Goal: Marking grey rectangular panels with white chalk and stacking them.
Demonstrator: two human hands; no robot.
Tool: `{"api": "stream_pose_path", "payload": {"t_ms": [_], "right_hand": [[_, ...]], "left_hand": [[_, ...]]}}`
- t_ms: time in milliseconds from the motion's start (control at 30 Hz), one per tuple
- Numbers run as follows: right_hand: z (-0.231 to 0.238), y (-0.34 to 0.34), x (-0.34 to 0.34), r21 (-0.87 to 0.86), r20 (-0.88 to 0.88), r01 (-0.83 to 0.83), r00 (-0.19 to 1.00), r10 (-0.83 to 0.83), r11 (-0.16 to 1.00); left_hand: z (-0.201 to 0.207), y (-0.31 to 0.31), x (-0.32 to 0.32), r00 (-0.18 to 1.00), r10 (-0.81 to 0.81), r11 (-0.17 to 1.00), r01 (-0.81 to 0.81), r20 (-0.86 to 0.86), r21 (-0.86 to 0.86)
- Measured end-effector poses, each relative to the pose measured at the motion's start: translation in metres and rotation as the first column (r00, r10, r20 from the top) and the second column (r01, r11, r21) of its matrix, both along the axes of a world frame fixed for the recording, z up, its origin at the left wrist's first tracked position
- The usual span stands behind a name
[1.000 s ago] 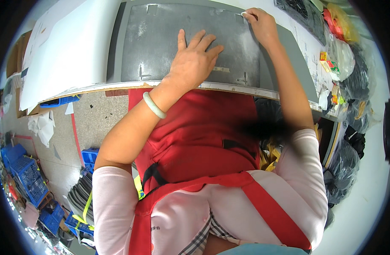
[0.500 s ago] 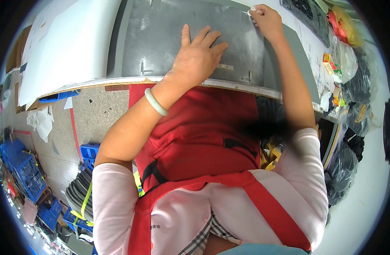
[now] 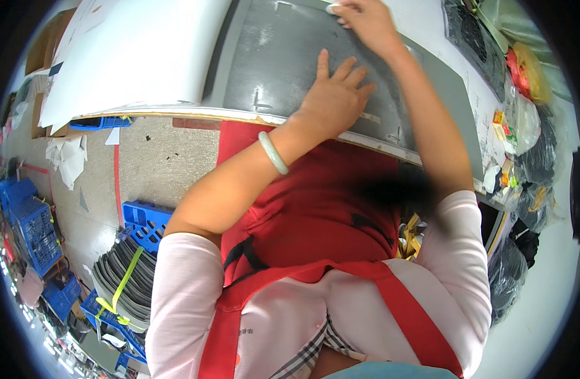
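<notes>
Found dark L-marked panel (image 3: 283, 60) lying flat over grey sheet (image 3: 457, 104) on workbench (image 3: 170, 114), beneath splayed left hand (image 3: 334, 98); noted small white piece (image 3: 332, 8) pinched in right hand (image 3: 366, 24) near far edge; judged panel thin, light, fairly stiff, possibly slick where chalky; best gripped by opposite edges

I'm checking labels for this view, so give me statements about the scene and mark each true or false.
1. The left hand lies spread on the dark gray panel. True.
2. No jewelry is being worn. False: a pale green bangle circles the left forearm.
3. The right hand pinches a small white piece. True.
4. A blue raincoat is being worn. False: a red apron is.
5. A yellow-green strap crosses a stack of dark sheets. True.
</notes>
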State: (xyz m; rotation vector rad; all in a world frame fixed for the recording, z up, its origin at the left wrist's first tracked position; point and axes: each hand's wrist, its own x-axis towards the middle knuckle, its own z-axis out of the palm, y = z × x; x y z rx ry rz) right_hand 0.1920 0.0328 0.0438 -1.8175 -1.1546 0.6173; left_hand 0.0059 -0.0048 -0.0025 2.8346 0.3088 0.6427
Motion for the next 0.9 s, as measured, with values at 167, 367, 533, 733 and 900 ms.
{"api": "stream_pose_path", "payload": {"t_ms": [167, 367, 533, 733, 900], "right_hand": [[0.002, 0.057, -0.047, 0.056, 0.508, -0.189, 0.851, 0.135, 0.980], [-0.006, 0.078, -0.047, -0.028, 0.680, -0.229, 0.709, 0.187, 0.973], [0.007, 0.079, -0.056, -0.097, 0.692, -0.197, 0.692, 0.208, 0.976], [-0.019, 0.078, -0.029, 0.105, -0.051, -0.184, 0.980, 0.190, 0.977], [-0.009, 0.086, -0.045, -0.095, 0.112, -0.037, 0.992, 0.048, 0.995]], "left_hand": [[0.002, 0.000, 0.000, 0.999, -0.023, 0.998, 0.024, 0.029, -0.058], [0.002, 0.000, 0.001, 0.999, -0.036, 0.998, 0.038, 0.034, -0.042], [-0.002, 0.003, -0.002, 0.997, -0.005, 0.998, 0.009, 0.071, -0.057], [0.004, -0.001, 0.002, 0.999, -0.027, 0.999, 0.028, 0.042, -0.029], [0.007, 0.002, -0.001, 0.999, -0.039, 0.999, 0.039, 0.013, -0.006]]}}
